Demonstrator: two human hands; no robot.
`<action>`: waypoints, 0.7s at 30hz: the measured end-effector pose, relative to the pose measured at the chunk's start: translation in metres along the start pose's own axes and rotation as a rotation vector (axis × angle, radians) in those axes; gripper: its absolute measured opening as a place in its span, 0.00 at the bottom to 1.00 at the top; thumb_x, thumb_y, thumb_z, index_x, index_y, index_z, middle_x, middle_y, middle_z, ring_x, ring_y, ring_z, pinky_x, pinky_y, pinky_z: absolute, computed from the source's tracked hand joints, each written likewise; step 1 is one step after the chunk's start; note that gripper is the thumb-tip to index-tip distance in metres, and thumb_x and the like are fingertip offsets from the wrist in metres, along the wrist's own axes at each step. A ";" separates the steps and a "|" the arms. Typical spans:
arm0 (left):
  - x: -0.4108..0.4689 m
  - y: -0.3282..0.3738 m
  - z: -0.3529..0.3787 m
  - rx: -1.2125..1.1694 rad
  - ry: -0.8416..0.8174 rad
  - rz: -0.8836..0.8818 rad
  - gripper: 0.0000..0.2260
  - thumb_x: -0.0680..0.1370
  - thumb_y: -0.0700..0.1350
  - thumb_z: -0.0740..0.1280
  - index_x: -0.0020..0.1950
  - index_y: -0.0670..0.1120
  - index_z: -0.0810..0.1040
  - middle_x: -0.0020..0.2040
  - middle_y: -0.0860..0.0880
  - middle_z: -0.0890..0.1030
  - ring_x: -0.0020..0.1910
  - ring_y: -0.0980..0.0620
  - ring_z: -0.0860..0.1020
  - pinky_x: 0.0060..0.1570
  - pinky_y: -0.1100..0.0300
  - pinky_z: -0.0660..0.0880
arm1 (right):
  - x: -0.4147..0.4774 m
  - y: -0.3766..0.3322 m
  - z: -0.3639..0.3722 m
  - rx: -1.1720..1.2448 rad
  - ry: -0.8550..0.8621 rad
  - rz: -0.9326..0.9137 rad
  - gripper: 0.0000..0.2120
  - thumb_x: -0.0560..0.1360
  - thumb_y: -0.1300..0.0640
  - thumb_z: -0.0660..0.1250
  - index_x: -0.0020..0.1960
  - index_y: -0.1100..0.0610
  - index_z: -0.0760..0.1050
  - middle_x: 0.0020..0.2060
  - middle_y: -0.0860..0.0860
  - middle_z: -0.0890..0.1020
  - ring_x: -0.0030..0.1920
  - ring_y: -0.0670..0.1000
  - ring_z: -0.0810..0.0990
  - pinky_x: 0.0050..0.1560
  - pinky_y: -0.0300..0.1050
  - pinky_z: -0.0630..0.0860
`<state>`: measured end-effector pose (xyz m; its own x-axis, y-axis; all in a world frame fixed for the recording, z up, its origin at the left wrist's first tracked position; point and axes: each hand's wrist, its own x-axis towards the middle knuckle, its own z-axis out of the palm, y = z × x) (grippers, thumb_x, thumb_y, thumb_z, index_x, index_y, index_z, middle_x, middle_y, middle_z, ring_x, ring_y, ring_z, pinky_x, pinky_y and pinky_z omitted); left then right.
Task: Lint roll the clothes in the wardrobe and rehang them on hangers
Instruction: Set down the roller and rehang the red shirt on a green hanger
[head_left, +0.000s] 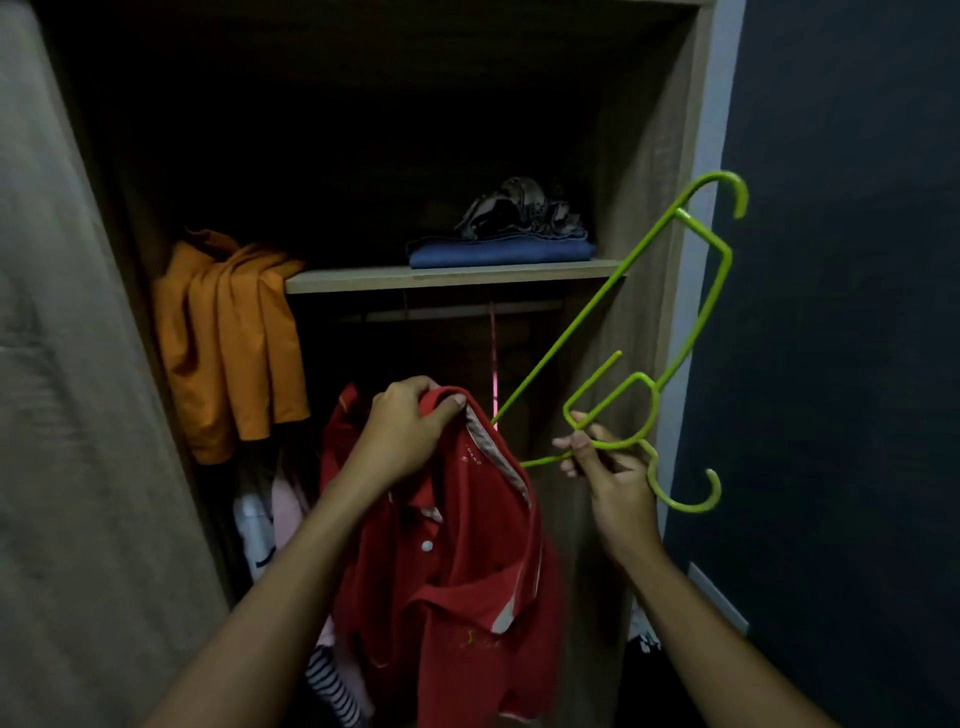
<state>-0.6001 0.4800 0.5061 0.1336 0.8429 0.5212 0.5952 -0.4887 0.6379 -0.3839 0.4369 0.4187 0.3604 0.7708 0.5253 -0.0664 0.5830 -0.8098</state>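
A red polo shirt hangs in front of the open wardrobe, and my left hand grips it by the collar. Two lime-green hangers stick up and to the right, tilted; my right hand pinches them near their lower ends. One end of a hanger reaches into the shirt's neck opening beside my left hand. No lint roller is in view.
An orange garment drapes off the left end of the wooden shelf. Folded blue and patterned clothes lie on the shelf. More clothes, one striped, hang low behind the shirt. A dark wall stands right, the wardrobe door left.
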 end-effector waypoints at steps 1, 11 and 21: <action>-0.003 0.002 0.002 0.004 0.006 -0.007 0.08 0.78 0.50 0.69 0.43 0.48 0.79 0.38 0.53 0.80 0.40 0.59 0.78 0.36 0.69 0.68 | 0.001 -0.002 -0.003 -0.006 -0.004 -0.009 0.10 0.79 0.62 0.64 0.57 0.62 0.80 0.39 0.50 0.86 0.35 0.45 0.79 0.39 0.37 0.77; -0.026 0.016 0.016 0.045 -0.004 -0.050 0.08 0.78 0.50 0.69 0.42 0.47 0.80 0.34 0.55 0.78 0.35 0.62 0.76 0.33 0.74 0.70 | 0.019 -0.035 -0.016 -0.046 0.011 -0.104 0.10 0.81 0.61 0.62 0.53 0.48 0.80 0.41 0.56 0.84 0.33 0.42 0.77 0.38 0.37 0.76; -0.025 0.004 0.019 0.015 -0.097 -0.194 0.10 0.77 0.51 0.70 0.51 0.45 0.83 0.45 0.49 0.84 0.46 0.53 0.82 0.51 0.56 0.78 | 0.011 -0.046 -0.008 0.048 0.067 -0.167 0.12 0.81 0.59 0.62 0.51 0.53 0.84 0.49 0.56 0.85 0.35 0.49 0.79 0.38 0.44 0.77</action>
<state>-0.5860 0.4616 0.4848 0.0910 0.9388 0.3321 0.6291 -0.3127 0.7116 -0.3694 0.4170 0.4595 0.4313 0.6444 0.6315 -0.0438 0.7140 -0.6987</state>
